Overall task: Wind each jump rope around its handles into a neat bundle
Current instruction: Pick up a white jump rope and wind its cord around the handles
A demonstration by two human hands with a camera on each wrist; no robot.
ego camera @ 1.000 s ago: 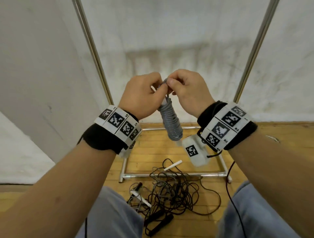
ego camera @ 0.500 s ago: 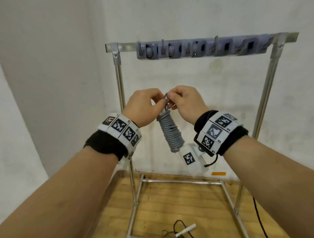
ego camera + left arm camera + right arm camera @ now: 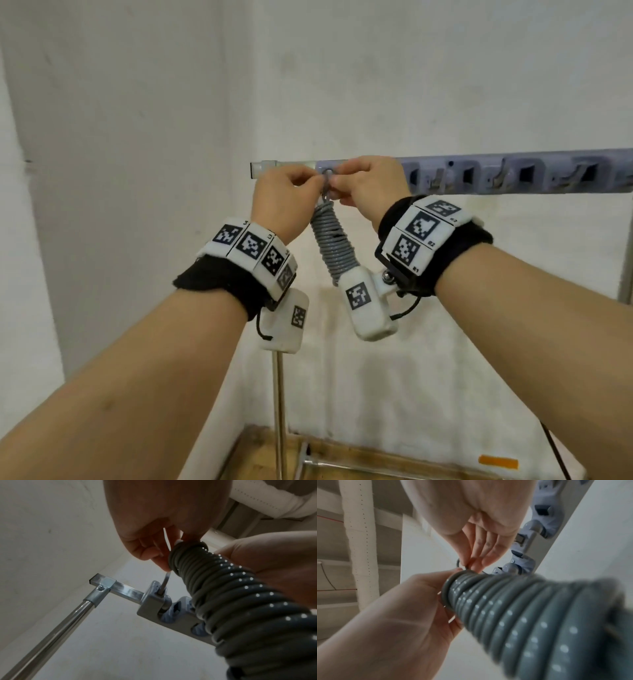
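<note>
**Wound rope held up at the left end of the hook rail**

Both hands raised in front of the rack. The grey jump rope (image 3: 335, 241) is wound in tight coils round its handles, one compact bundle, hanging tilted down and to the right from the fingertips; its lower end sits behind the right wrist camera housing (image 3: 368, 301).

Left hand (image 3: 281, 202): fingers curled, thumb and fingertips pinching the small loop (image 3: 327, 185) of rope at the top of the bundle. Right hand (image 3: 370, 186): fingers curled too, pinching the same loop from the other side. The two sets of fingertips almost touch.

The loop is right at the left end of the grey hook rail (image 3: 513, 174), which is mounted on the rack's top bar (image 3: 127, 590). In the left wrist view a thin strand (image 3: 165, 582) runs from the fingers into the end hook block (image 3: 150, 601); cannot tell whether it is seated on a hook.

Rack's left upright (image 3: 279, 411) runs down to a wooden floor (image 3: 260, 455). White wall behind.
</note>
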